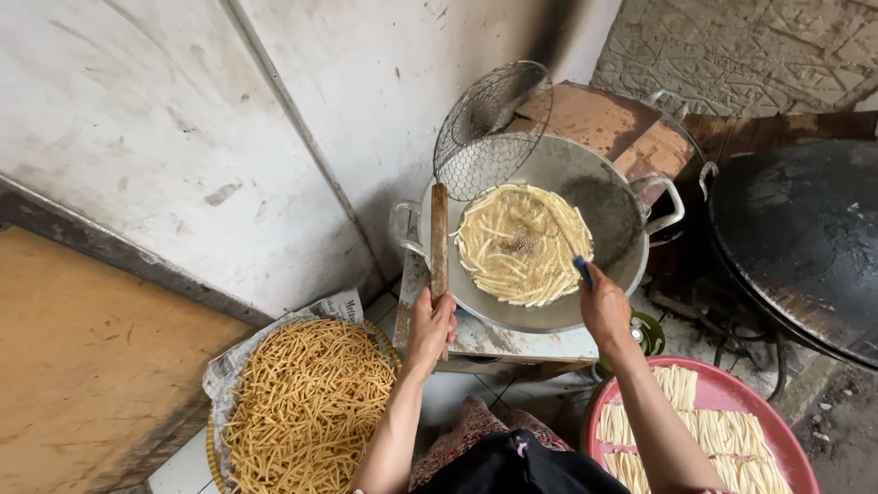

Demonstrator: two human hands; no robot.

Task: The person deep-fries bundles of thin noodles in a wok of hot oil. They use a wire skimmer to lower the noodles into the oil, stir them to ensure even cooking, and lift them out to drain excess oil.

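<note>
Head view: the wok (615,210) sits on a small stove, pale dough sticks (523,242) frying in its oil. The wire skimmer (489,123) hangs tilted over the rim, left hand (428,322) wrapped around its wooden handle. Right hand (604,306) fingers pinch a thin blue-handled stirrer; best kept stirring gently so the sticks separate.

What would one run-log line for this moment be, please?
left hand: holds skimmer handle | right hand: holds blue-handled tool | wok: pale sticks frying | tray: raw sticks | basket: fried sticks
</note>
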